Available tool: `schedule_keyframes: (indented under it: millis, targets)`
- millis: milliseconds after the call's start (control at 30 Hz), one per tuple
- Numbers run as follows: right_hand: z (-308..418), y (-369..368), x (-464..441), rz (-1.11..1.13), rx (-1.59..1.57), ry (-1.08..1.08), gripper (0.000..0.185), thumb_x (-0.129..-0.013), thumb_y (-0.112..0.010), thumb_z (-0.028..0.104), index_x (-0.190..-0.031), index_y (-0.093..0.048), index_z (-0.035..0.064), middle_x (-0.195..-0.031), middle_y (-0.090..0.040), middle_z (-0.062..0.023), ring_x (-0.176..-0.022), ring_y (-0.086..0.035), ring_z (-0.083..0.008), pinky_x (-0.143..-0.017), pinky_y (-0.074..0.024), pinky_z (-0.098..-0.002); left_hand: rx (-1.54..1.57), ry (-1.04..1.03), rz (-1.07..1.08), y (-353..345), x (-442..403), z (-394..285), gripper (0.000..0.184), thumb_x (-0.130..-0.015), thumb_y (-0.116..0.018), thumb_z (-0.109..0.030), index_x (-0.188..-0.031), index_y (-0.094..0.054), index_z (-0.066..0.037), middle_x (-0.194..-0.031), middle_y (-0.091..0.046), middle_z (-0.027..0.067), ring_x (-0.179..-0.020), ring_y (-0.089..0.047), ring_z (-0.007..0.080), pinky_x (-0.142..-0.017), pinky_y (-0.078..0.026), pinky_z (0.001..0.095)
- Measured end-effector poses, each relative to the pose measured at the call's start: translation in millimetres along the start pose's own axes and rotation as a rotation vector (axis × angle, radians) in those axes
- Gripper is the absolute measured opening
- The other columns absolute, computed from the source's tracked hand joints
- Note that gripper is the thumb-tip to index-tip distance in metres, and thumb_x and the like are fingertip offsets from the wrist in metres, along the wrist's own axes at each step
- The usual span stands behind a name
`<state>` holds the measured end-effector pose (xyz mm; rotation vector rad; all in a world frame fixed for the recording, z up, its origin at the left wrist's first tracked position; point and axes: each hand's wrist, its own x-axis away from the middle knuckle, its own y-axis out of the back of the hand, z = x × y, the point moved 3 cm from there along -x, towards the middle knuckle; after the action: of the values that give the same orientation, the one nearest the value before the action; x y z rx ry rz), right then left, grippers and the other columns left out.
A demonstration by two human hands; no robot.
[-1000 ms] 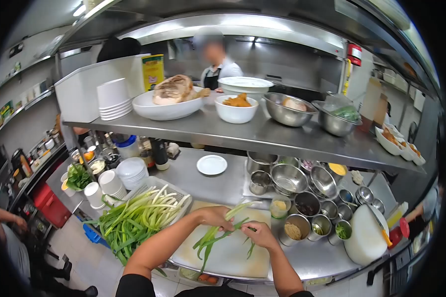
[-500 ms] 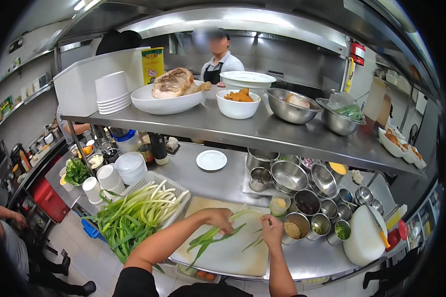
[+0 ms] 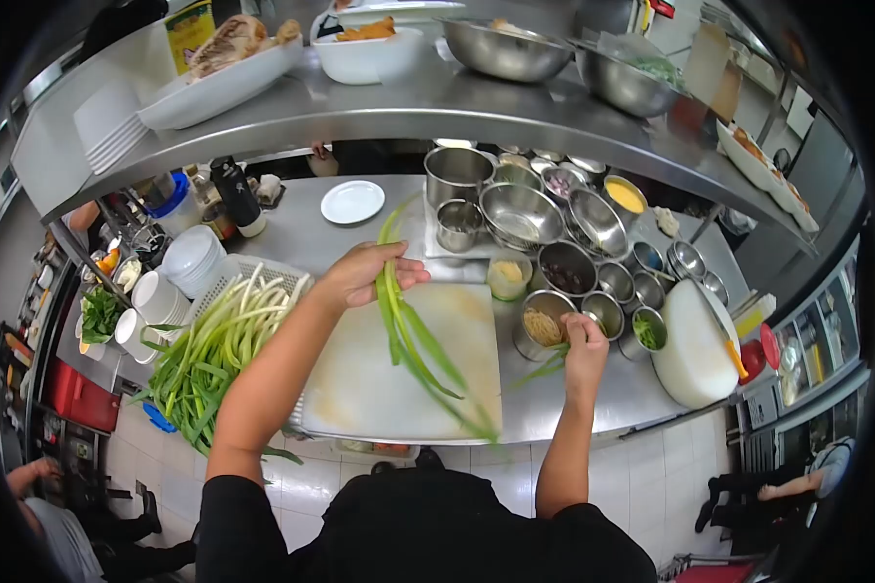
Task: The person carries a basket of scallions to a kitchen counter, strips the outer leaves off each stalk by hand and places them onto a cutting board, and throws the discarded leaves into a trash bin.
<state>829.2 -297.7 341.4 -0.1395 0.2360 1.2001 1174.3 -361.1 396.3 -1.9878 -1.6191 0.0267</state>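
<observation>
Over the cutting board (image 3: 350,379), our left hand (image 3: 374,275) is curled loosely on green onions (image 3: 393,311), long axis slanting, leaf tips toward the board's near right corner. Our right hand (image 3: 585,340) pinches leaf scraps (image 3: 546,369) above the steel counter (image 3: 549,408). Tiled floor (image 3: 301,476) below. Tips blurred; fingers hide some stalk; person (image 3: 60,534) at left cut off.

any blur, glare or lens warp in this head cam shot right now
Head view: wide-lens distortion bows the steel shelf and leaves the corners black; head view, pale reflections also show on that shelf; head view, the scallions at the left hand look smeared toward their lower tips.
</observation>
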Motion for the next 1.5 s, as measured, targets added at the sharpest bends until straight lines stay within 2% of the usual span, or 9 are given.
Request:
schedule_keyframes:
  millis: [267, 367, 600, 700, 767, 967, 1067, 1167, 1500]
  targets:
    - [-0.9, 27.0, 20.7, -0.028, 0.178, -0.100, 0.023, -0.090, -0.056, 0.022, -0.091, -0.066, 0.0012, -0.082, -0.062, -0.0012, -0.070, -0.051, -0.0061, -0.060, -0.0389, -0.0204, 0.220, 0.019, -0.300, 66.4, -115.8, 143.0, 0.031, -0.094, -0.044, -0.018, -0.115, -0.034, 0.002, -0.079, -0.052, 0.0143, -0.073, -0.060, 0.0267, -0.064, -0.056, 0.0367]
    - [-2.5, 36.2, 23.6, -0.033, 0.024, -0.164, 0.023, -0.093, -0.051, 0.026, -0.087, -0.059, 0.0058, -0.067, -0.045, 0.0056, -0.053, -0.034, -0.0022, -0.043, -0.0226, -0.0194, -0.280, -0.056, -0.474, 90.1, -144.9, 165.6, 0.040, -0.087, -0.055, -0.033, -0.103, -0.052, 0.004, -0.098, -0.056, 0.0223, -0.079, -0.063, 0.0311, -0.065, -0.053, 0.0425]
    - [42.0, 23.3, 33.9, 0.116, -0.050, 0.066, 0.021, -0.097, -0.043, 0.029, -0.089, -0.051, 0.0110, -0.065, -0.036, 0.0075, -0.055, -0.030, -0.0016, -0.047, -0.0233, -0.0175, -1.107, 0.004, -0.694, 77.7, -103.0, 115.0, 0.070, -0.086, -0.045, -0.055, -0.106, -0.057, 0.011, -0.112, -0.057, 0.0279, -0.107, -0.054, 0.0400, -0.093, -0.042, 0.0444]
    - [64.9, 10.3, 30.1, 0.106, -0.076, 0.162, 0.020, -0.098, -0.044, 0.028, -0.091, -0.051, 0.0103, -0.067, -0.037, 0.0069, -0.056, -0.031, -0.0010, -0.048, -0.0244, -0.0166, -1.055, -0.024, -0.522, 89.0, -76.2, 95.5, 0.069, -0.088, -0.048, -0.051, -0.113, -0.053, 0.013, -0.111, -0.057, 0.0301, -0.105, -0.056, 0.0389, -0.092, -0.043, 0.0406]
    - [77.7, 3.5, 25.2, -0.041, -0.194, 0.131, 0.021, -0.098, -0.041, 0.026, -0.090, -0.049, 0.0078, -0.065, -0.036, 0.0051, -0.057, -0.031, -0.0012, -0.047, -0.0246, -0.0161, -1.125, -0.356, -0.659, 100.5, -44.5, 72.0, 0.062, -0.088, -0.051, -0.044, -0.113, -0.052, 0.013, -0.104, -0.060, 0.0296, -0.099, -0.059, 0.0380, -0.085, -0.046, 0.0410]
    - [74.8, -32.3, 9.5, 0.121, -0.599, 0.067, 0.021, -0.099, -0.041, 0.022, -0.108, -0.051, 0.0062, -0.064, -0.036, 0.0051, -0.059, -0.034, -0.0028, -0.047, -0.0264, -0.0163, -1.302, -0.579, -0.927, 226.8, 95.7, 4.2, 0.020, -0.080, -0.060, -0.016, -0.093, -0.061, 0.000, -0.079, -0.063, 0.0228, -0.077, -0.062, 0.0370, -0.068, -0.048, 0.0439]
    - [52.6, -64.4, 13.5, 0.466, -0.971, -0.226, 0.018, -0.099, -0.040, 0.020, -0.108, -0.048, 0.0070, -0.058, -0.035, 0.0054, -0.063, -0.037, -0.0046, -0.046, -0.0304, -0.0177, -1.539, -0.286, -1.048, 316.3, 151.9, 1.9, 0.016, -0.074, -0.058, -0.012, -0.083, -0.063, 0.001, -0.083, -0.063, 0.0232, -0.079, -0.061, 0.0394, -0.070, -0.048, 0.0457]
    - [66.4, -114.6, 41.2, 0.294, -0.788, -0.354, 0.015, -0.097, -0.046, 0.020, -0.098, -0.050, 0.0056, -0.059, -0.035, 0.0060, -0.052, -0.036, -0.0030, -0.044, -0.0291, -0.0160, -1.544, 0.067, -0.990, 349.4, 196.1, -0.2, 0.019, -0.071, -0.060, -0.014, -0.083, -0.063, 0.000, -0.086, -0.063, 0.0234, -0.085, -0.062, 0.0372, -0.074, -0.049, 0.0448]
    - [52.3, -189.3, 80.9, 0.800, -0.619, -0.455, 0.016, -0.097, -0.046, 0.022, -0.093, -0.049, 0.0063, -0.055, -0.034, 0.0037, -0.045, -0.034, -0.0059, -0.041, -0.0278, -0.0180, -1.554, 0.289, -1.127, 359.1, 230.0, 10.9, 0.027, -0.076, -0.055, -0.010, -0.099, -0.062, 0.002, -0.099, -0.063, 0.0253, -0.090, -0.062, 0.0385, -0.078, -0.052, 0.0438]
